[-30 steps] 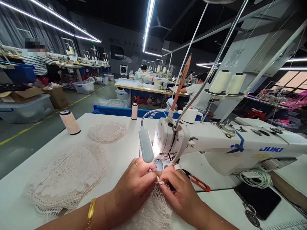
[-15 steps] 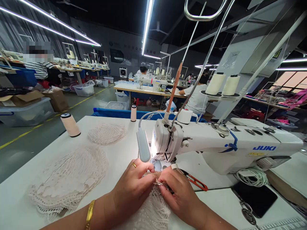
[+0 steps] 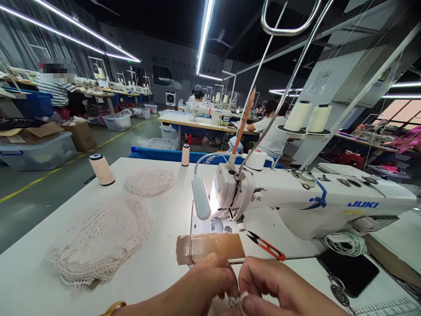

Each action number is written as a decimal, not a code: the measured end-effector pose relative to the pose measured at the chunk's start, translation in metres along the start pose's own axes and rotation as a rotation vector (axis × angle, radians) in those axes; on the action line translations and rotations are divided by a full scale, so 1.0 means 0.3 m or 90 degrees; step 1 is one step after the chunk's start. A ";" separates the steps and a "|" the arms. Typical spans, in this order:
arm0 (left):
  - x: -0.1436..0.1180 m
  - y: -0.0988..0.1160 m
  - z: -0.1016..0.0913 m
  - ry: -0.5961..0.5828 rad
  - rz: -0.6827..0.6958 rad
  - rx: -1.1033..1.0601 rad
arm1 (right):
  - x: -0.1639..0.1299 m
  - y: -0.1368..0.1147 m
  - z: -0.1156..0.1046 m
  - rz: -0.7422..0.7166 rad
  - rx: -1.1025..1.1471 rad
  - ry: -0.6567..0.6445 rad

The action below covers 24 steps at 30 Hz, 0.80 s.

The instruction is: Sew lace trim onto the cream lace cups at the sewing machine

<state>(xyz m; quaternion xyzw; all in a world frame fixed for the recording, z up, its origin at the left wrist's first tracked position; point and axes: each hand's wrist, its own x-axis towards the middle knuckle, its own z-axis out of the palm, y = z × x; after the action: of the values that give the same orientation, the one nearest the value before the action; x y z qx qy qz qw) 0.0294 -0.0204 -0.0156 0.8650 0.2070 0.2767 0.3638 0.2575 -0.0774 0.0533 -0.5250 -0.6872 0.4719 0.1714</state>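
Note:
Low at the front edge of the picture, my left hand [image 3: 213, 283] and my right hand [image 3: 268, 285] are close together, both with fingers pinched on one piece of white lace [image 3: 235, 302]. Most of that piece is hidden by the hands or lies below the view. Just beyond them a brown taped strip [image 3: 210, 248] lies on the sewing machine's bed. The white sewing machine [image 3: 279, 193] stands behind it, its lamp [image 3: 200, 197] shining at the needle area. To the right of the strip rest orange-handled thread snips [image 3: 268, 246].
Two stacks of lace pieces, a large one [image 3: 105, 241] and a smaller one [image 3: 151, 182], lie on the left of the white table. Pale thread cones [image 3: 101, 170] stand near its far edge. A black phone [image 3: 350, 272] lies at right. Other people sit at machines further back.
Both hands have drawn back toward me with the lace, away from the machine's needle area. The brown strip now shows fully. The view has shifted slightly.

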 end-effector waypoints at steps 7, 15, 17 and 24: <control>0.062 -0.076 -0.052 0.023 -0.217 0.272 | 0.277 0.007 -0.005 0.112 -0.161 0.056; 0.037 -0.160 -0.043 0.139 0.106 0.406 | 0.342 0.031 0.018 0.106 -0.202 0.107; 0.036 -0.162 -0.046 0.132 0.150 0.405 | 0.332 0.047 0.016 0.089 -0.208 0.106; 0.037 -0.154 -0.051 0.134 0.136 0.378 | 0.283 0.147 -0.080 -0.072 -0.513 0.212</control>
<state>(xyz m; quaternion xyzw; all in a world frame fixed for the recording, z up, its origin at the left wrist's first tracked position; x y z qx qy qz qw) 0.0210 0.0236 -0.0375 0.9168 0.2229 0.3286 0.0418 0.2667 0.0089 0.0066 -0.5803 -0.8071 0.0651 0.0873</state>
